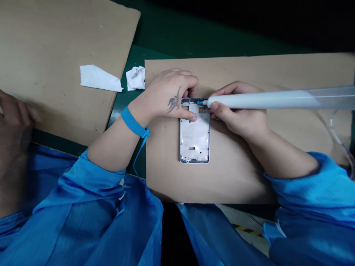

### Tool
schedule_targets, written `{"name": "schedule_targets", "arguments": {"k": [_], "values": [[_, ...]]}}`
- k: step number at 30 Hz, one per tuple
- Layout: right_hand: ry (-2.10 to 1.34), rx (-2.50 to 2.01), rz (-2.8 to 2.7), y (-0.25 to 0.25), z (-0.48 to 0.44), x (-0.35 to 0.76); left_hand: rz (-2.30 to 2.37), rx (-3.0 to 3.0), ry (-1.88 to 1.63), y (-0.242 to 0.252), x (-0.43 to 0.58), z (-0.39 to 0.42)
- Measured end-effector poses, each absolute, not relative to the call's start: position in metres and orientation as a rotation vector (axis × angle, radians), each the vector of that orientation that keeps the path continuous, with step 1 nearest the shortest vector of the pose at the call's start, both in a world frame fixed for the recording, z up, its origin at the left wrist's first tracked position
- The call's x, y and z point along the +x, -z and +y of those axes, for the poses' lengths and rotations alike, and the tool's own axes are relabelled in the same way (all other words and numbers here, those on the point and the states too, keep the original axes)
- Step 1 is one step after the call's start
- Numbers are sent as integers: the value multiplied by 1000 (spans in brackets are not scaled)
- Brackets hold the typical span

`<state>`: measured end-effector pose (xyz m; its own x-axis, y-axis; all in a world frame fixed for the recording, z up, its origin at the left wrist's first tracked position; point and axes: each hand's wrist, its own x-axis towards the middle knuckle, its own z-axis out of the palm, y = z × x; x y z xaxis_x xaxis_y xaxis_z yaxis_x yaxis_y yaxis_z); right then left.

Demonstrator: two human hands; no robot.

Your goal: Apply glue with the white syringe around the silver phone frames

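A phone mid-frame [194, 135], a silvery metal plate with a dark rim and small cut-outs, lies lengthwise in front of me on cardboard. My left hand [173, 94] grips its upper left part, the thumb pressed flat on the plate and the fingers curled behind the top edge. In my right hand [241, 111] is a long white dispensing syringe [255, 100], held nearly level and pointing left. Its thin bluish tip is at the top right of the mid-frame; whether it touches cannot be made out. My right fingertips rest by the frame's right edge.
The cardboard sheet [166, 177] covers a green bench [166, 33]. To the left are a flat white paper piece [100, 78], a crumpled tissue [135, 78] and another cardboard [61, 48]. A co-worker's hand [13, 114] is at far left. A blue wrist strap [133, 122] trails a cord.
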<state>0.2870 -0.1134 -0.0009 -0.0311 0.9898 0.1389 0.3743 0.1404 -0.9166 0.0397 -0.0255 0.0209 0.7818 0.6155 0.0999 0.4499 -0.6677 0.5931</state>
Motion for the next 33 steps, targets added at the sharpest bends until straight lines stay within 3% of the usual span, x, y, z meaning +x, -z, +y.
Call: {"name": "schedule_targets", "arguments": {"k": [33], "values": [[-820, -1360, -1511, 12, -109, 286, 834, 2485, -387, -21, 37, -30]]}}
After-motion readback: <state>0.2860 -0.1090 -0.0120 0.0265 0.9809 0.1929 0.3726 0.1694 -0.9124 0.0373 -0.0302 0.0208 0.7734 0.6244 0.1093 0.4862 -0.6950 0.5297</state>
